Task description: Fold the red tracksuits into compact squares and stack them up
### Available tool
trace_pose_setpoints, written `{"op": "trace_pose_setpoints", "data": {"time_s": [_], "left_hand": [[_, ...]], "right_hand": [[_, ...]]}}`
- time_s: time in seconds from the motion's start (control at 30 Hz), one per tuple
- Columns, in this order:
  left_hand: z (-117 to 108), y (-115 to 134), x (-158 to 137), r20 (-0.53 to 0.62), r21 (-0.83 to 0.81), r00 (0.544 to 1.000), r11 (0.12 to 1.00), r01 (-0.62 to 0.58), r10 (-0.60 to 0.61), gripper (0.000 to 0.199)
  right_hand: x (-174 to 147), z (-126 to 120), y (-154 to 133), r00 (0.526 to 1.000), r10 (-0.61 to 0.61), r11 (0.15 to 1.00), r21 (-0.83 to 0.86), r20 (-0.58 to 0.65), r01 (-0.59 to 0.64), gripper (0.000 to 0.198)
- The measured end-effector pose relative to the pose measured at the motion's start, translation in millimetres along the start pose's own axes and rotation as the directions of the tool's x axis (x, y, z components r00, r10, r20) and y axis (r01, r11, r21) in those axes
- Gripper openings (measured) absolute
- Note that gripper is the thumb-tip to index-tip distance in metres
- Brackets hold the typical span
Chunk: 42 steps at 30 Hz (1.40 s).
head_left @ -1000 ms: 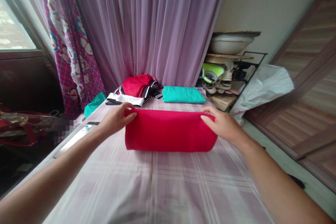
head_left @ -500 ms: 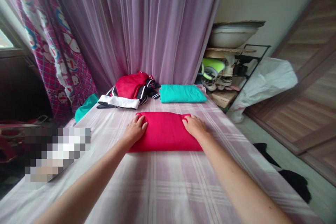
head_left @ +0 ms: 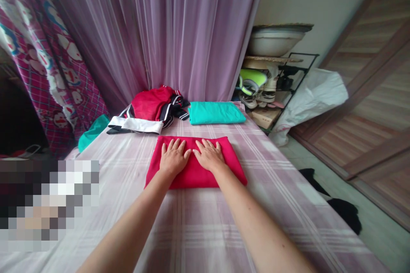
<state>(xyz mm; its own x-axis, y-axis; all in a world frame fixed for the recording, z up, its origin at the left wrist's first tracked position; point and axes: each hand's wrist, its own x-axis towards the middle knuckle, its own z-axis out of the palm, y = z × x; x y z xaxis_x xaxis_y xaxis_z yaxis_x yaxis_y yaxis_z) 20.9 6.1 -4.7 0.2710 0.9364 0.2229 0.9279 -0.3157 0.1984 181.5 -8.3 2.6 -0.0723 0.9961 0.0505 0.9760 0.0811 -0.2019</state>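
A folded red garment [head_left: 195,179] lies flat as a rectangle on the checked bed sheet [head_left: 192,226]. My left hand [head_left: 174,158] rests palm down on its left half, fingers spread. On the right half my right hand [head_left: 209,153] also lies flat with its fingers apart. The two thumbs almost meet near the middle of the cloth. Beyond the red garment, a folded teal garment [head_left: 217,113] sits at the far edge of the bed.
Far left on the bed is a heap of red and black clothes [head_left: 149,104] with a white band [head_left: 136,124] before it. Teal cloth [head_left: 92,132] hangs at the left edge. A shoe rack [head_left: 272,89] and white plastic bag [head_left: 314,98] stand right; black cloth [head_left: 344,213] lies on the floor.
Both hands have moved inward from the red garment's far corners to its middle and now lie flat. The garment looks flatter. The view has shifted slightly to the right.
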Motion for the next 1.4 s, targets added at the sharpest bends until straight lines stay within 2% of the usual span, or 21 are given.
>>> {"op": "trace_pose_setpoints", "data": {"time_s": [0.1, 0.23, 0.33, 0.57, 0.63, 0.77, 0.83, 0.9, 1.0, 1.1, 1.2, 1.27, 1.4], "left_hand": [[-3, -2, -7, -0.018, -0.006, 1.000, 1.000, -0.009, 0.009, 0.055], [-4, 0, -23, -0.109, 0.003, 0.993, 0.999, -0.038, 0.038, 0.053], [-3, 1, -33, -0.157, 0.010, 0.986, 0.998, -0.063, 0.064, 0.050], [-5, 1, -33, -0.128, 0.000, 0.990, 0.998, -0.056, 0.056, 0.048], [-6, 2, -32, -0.120, -0.006, 0.992, 0.999, -0.049, 0.048, 0.048], [-10, 4, -31, -0.097, -0.016, 0.994, 0.999, -0.040, 0.039, 0.051], [-10, 3, -36, -0.113, -0.008, 0.993, 0.999, -0.040, 0.039, 0.053], [-9, 1, -46, -0.148, 0.013, 0.987, 0.998, -0.055, 0.057, 0.054], [-5, -7, -73, -0.182, 0.048, 0.972, 0.989, -0.140, 0.147, 0.054], [-2, -15, -99, -0.193, 0.091, 0.954, 0.972, -0.217, 0.231, 0.054], [-2, -20, -110, -0.211, 0.143, 0.941, 0.961, -0.238, 0.264, 0.052], [-3, -20, -112, -0.218, 0.166, 0.936, 0.955, -0.244, 0.277, 0.052], [-3, -15, -116, -0.211, 0.177, 0.923, 0.941, -0.288, 0.322, 0.055]], "right_hand": [[-6, 0, -2, 0.997, -0.011, 1.000, -0.023, -0.076, 0.009, 0.057], [-18, 5, -7, 0.964, -0.121, 0.992, -0.072, -0.236, 0.106, 0.052], [-21, 7, -8, 0.967, -0.128, 0.991, -0.071, -0.221, 0.115, 0.051], [-29, -2, -10, 0.981, -0.119, 0.992, -0.054, -0.152, 0.112, 0.051], [-38, -5, -3, 0.981, -0.108, 0.994, -0.049, -0.159, 0.102, 0.052], [-55, -4, 20, 0.980, 0.003, 0.998, -0.059, -0.197, -0.015, 0.055], [-60, 0, 28, 0.973, 0.017, 0.996, -0.077, -0.230, -0.036, 0.056], [-64, 3, 31, 0.952, -0.030, 0.994, -0.109, -0.304, -0.004, 0.055], [-75, 8, 26, 0.890, -0.183, 0.977, -0.178, -0.417, 0.118, 0.051], [-90, 11, 19, 0.812, -0.336, 0.939, -0.235, -0.477, 0.251, 0.046], [-106, 15, 11, 0.759, -0.396, 0.918, -0.246, -0.518, 0.311, 0.042], [-115, 17, 5, 0.757, -0.432, 0.902, -0.245, -0.489, 0.357, 0.041], [-126, 25, -3, 0.797, -0.457, 0.889, -0.214, -0.394, 0.404, 0.049]]}}
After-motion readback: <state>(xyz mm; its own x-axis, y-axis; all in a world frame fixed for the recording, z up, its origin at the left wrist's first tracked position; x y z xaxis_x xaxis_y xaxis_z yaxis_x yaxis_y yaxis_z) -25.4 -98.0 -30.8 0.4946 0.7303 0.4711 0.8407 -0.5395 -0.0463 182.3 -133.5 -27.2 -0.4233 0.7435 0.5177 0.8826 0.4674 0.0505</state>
